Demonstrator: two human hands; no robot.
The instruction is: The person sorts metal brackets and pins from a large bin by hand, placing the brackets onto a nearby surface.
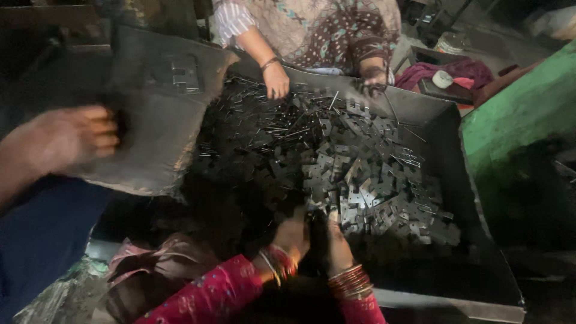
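Everything here sits around one big dark metal tray (474, 282), heaped with small flat grey metal plates (366, 180) and thin pins (282, 120). The plates are piled mostly in the tray's middle and right part, and the pins lie thicker toward its far side.

The person's left hand (72, 141) is off the tray's left edge, blurred, with a blue sleeve behind it. Its fingers are curled tight around the edge of a worn grey sheet (150, 132), which is held up and slanted over the tray's left side. A few metal pieces (180, 75) rest on the sheet's upper part. The right hand is out of sight, so I cannot tell how it stands.

At the tray's near edge, a second person in pink sleeves has both hands (312, 237) down in the plates, close together, with red bangles (349, 282) on the wrists. At the far edge, a third person in a patterned top reaches in with a hand (276, 81) wearing a bracelet, fingers pointing down into the pins. Their other hand (374, 77) is also at the far rim.

Just past the tray's right side stands a green wall (516, 114).
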